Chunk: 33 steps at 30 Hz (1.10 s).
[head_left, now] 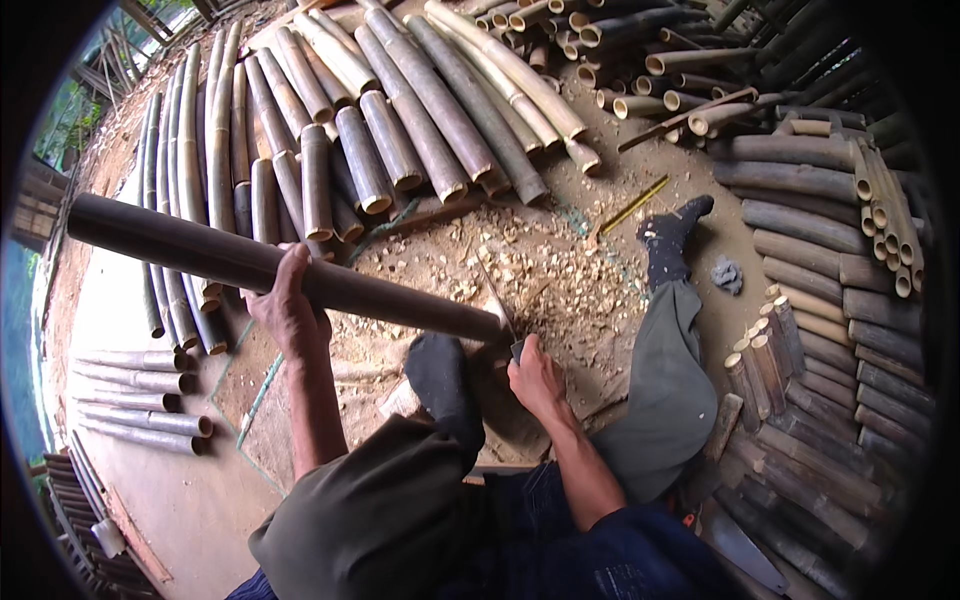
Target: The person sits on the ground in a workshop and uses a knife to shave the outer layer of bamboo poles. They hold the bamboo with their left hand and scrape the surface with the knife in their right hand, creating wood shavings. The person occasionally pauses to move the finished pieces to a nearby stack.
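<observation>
A thick dark bamboo pole [190, 248] slants across the view from upper left down to the middle. My left hand [290, 290] is closed around it near its midlength. At its lower right end, my right hand [540, 378] grips the dark handle of a knife [498, 298], whose thin blade points up and away beside the pole's end. Whether the edge touches the bamboo I cannot tell. Below that end is my foot in a dark sock [446, 385]; my other socked foot [668, 240] is stretched out to the right.
Wood chips [560, 270] cover the ground ahead. Rows of cut bamboo [430, 100] lie beyond, with stacks [820, 220] on the right and several pieces [140, 415] at left. A yellow measuring stick [633, 205], a grey rag [727, 275] and a saw [740, 550] lie on the right.
</observation>
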Each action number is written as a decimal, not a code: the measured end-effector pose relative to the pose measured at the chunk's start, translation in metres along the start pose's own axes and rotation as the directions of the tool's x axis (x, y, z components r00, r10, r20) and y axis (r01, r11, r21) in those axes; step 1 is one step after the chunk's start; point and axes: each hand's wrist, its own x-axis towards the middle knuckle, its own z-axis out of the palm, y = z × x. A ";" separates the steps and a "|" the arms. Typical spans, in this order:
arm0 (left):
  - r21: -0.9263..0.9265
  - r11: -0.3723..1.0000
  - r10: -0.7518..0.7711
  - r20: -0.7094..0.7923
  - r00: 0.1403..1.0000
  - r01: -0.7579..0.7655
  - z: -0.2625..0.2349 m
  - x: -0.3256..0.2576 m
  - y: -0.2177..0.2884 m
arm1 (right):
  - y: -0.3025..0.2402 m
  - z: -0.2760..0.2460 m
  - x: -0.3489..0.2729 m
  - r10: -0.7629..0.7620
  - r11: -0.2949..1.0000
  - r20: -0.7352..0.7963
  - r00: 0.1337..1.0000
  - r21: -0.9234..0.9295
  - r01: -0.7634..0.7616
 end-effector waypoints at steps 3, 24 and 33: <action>-0.003 0.998 -0.062 0.030 0.998 0.063 -0.018 -0.018 -0.007 | -0.008 -0.032 -0.029 -0.061 0.995 -0.019 0.998 0.083 0.062; 0.014 1.000 -0.027 -0.008 1.000 0.027 -0.006 -0.005 0.012 | -0.021 -0.008 -0.013 -0.066 0.998 -0.028 0.997 0.012 0.066; -0.098 0.995 0.005 0.285 0.958 0.024 -0.032 0.000 0.012 | -0.048 -0.042 -0.049 -0.323 0.803 -0.462 0.826 0.328 0.498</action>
